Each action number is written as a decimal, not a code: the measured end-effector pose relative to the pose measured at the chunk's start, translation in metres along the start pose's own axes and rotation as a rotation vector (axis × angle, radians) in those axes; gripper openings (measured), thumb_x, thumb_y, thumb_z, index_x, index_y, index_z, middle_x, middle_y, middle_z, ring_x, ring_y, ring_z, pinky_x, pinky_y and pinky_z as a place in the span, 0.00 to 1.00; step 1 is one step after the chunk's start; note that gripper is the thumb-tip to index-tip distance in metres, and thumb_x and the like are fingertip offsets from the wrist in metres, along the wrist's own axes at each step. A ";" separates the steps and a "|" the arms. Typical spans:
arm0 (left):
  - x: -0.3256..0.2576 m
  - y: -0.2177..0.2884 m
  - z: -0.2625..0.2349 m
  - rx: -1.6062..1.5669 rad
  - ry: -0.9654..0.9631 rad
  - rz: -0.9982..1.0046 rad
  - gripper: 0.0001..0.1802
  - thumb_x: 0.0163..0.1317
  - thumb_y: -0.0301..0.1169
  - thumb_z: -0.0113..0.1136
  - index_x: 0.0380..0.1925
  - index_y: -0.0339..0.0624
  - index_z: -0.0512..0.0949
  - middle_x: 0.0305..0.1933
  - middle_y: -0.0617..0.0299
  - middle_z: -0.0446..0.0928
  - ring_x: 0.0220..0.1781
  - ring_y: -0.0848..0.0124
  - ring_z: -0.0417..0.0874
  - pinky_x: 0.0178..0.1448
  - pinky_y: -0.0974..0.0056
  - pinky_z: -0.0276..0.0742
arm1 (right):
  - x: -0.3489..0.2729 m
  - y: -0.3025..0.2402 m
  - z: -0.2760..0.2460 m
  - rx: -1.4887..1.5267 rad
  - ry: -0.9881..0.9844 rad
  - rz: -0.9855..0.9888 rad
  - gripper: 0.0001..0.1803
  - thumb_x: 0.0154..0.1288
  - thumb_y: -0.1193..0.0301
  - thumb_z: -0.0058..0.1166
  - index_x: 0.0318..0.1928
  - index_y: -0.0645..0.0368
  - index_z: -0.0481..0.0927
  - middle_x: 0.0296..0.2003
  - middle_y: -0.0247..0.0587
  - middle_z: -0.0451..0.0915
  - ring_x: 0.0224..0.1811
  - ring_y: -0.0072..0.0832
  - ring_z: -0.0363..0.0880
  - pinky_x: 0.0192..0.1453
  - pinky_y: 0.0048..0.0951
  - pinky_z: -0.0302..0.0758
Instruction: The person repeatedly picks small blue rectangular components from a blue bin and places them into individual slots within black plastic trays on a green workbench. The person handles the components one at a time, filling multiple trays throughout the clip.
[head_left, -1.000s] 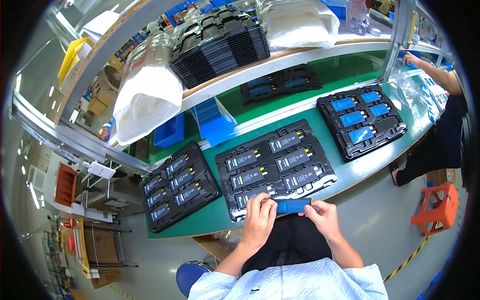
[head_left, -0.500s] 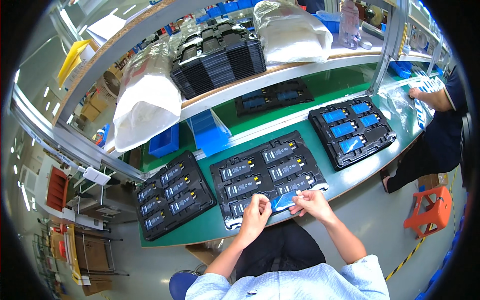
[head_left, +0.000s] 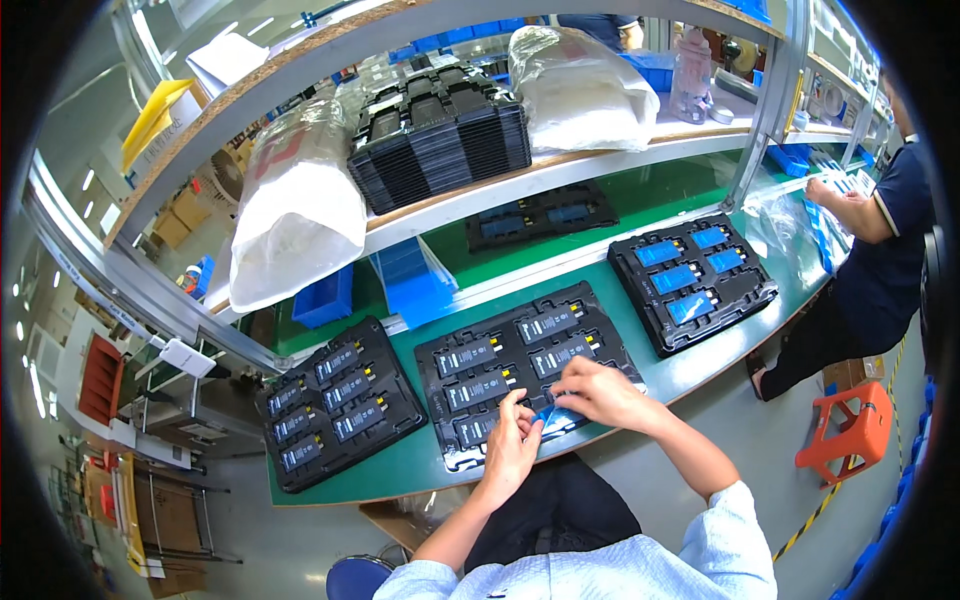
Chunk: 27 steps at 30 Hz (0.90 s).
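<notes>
At the table's near edge, the left hand and right hand pinch a small blue-covered part between closed fingertips, over the near right corner of the middle black tray.

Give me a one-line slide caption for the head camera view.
Both hands, left hand and right hand, hold a small blue piece over the middle black tray on a green bench.
</notes>
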<state>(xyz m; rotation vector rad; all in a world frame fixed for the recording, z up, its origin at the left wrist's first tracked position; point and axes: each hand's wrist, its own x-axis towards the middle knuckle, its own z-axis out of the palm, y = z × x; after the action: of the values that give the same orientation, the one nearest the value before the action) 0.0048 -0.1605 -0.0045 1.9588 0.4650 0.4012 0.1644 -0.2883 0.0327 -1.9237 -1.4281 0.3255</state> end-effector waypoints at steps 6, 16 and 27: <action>-0.006 0.000 0.001 0.018 0.017 0.030 0.30 0.61 0.23 0.59 0.61 0.37 0.58 0.37 0.54 0.76 0.34 0.64 0.80 0.42 0.60 0.77 | 0.026 0.015 0.015 0.004 -0.316 -0.256 0.09 0.61 0.69 0.57 0.38 0.60 0.83 0.40 0.43 0.75 0.48 0.39 0.75 0.53 0.35 0.71; -0.005 0.007 0.003 0.144 0.021 0.046 0.45 0.51 0.21 0.68 0.66 0.34 0.53 0.48 0.49 0.75 0.39 0.60 0.77 0.49 0.58 0.75 | 0.016 0.042 -0.010 0.388 -0.131 -0.214 0.06 0.65 0.71 0.55 0.36 0.63 0.77 0.42 0.41 0.76 0.49 0.34 0.73 0.57 0.34 0.67; -0.019 0.013 -0.006 -0.294 -0.290 -0.006 0.31 0.51 0.33 0.74 0.55 0.40 0.72 0.42 0.63 0.75 0.35 0.79 0.73 0.40 0.72 0.73 | -0.042 -0.010 -0.039 0.261 -0.439 -0.019 0.11 0.68 0.68 0.51 0.43 0.64 0.77 0.37 0.49 0.79 0.41 0.44 0.79 0.45 0.37 0.75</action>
<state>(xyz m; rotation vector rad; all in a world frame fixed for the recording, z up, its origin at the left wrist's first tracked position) -0.0124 -0.1702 0.0084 1.6938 0.2110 0.1652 0.1647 -0.3406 0.0586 -1.6866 -1.5823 0.9235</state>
